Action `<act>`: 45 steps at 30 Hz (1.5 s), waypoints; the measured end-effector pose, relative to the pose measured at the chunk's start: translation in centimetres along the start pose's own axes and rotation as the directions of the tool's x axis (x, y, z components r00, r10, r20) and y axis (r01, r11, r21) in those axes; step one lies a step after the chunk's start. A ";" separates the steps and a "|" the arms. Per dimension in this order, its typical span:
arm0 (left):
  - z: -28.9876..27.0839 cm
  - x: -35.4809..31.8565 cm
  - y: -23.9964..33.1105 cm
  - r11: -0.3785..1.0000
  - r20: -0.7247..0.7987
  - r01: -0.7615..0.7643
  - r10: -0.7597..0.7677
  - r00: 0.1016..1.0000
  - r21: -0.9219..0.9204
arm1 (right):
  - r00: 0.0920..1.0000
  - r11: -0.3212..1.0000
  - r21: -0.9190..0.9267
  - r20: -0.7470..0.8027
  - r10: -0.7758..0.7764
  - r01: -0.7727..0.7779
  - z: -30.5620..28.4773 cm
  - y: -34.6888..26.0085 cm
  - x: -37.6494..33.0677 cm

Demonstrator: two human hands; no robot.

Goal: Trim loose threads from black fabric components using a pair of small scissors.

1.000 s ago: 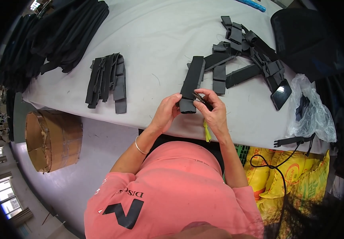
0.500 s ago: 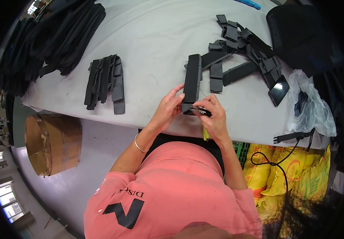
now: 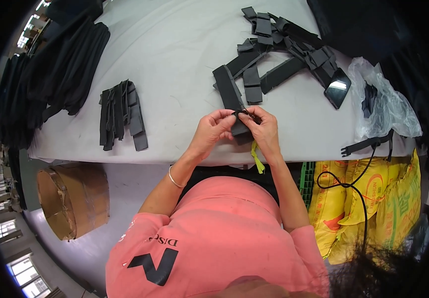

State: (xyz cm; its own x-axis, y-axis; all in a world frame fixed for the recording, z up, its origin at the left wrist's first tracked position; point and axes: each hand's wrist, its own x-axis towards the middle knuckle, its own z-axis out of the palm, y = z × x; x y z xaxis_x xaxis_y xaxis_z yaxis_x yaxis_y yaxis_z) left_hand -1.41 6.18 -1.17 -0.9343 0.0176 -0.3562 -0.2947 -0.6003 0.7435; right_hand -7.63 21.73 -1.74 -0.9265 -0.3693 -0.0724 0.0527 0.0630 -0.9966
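Both of my hands meet over a black fabric strip [image 3: 227, 88] near the table's front edge. My left hand [image 3: 211, 131] is closed, its thumb and fingertips pinching the strip's edge. Against it, my right hand [image 3: 266, 131] is closed around small dark thread snips [image 3: 257, 119], mostly hidden by the fingers. A yellow ribbon [image 3: 258, 160] hangs below that hand. The strip lies slanting away from me, its near end under my fingers. Just beyond is a loose pile of similar black strips [image 3: 318, 58], with thread ends sticking out.
A bundle of strips [image 3: 120, 116] lies to the left, before dark stacked fabric [image 3: 65, 74]. On the right are a phone [image 3: 338, 88], a clear plastic bag [image 3: 393, 116] and a buckled strap [image 3: 361, 148]. A cardboard drum [image 3: 83, 198] and yellow sacks [image 3: 358, 198] stand below the table.
My hands have moved away from me and closed together at the strip's edge. The strip has tilted to the left. The whole view has shifted a little.
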 end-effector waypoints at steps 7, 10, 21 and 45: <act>0.5 0.8 -0.9 0.942 -0.092 -0.171 0.205 0.974 0.288 | 0.998 0.989 -0.149 -0.062 -0.026 0.017 -2.4 -0.9 -1.0; 0.3 1.1 -1.0 0.936 -0.106 -0.184 0.224 0.969 0.299 | 0.991 0.970 -0.227 -0.079 -0.111 0.091 -3.3 -1.3 -2.0; 0.8 1.0 -0.8 0.928 -0.130 -0.182 0.235 0.963 0.325 | 0.910 0.715 -0.569 0.176 -0.376 0.406 -3.2 -1.4 -2.8; 5.4 0.9 5.3 0.392 0.220 -0.391 0.416 0.883 0.833 | 0.980 0.962 0.253 0.143 -0.137 0.098 -3.7 -4.3 1.0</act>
State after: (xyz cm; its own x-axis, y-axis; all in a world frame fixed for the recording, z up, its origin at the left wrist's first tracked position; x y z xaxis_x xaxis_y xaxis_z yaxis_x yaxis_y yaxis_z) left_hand -4.91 7.31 5.49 -0.9912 -0.0584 0.1188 0.0831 0.4238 0.9019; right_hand -10.14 24.48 2.60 -0.8619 -0.5035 0.0603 0.0546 -0.2103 -0.9761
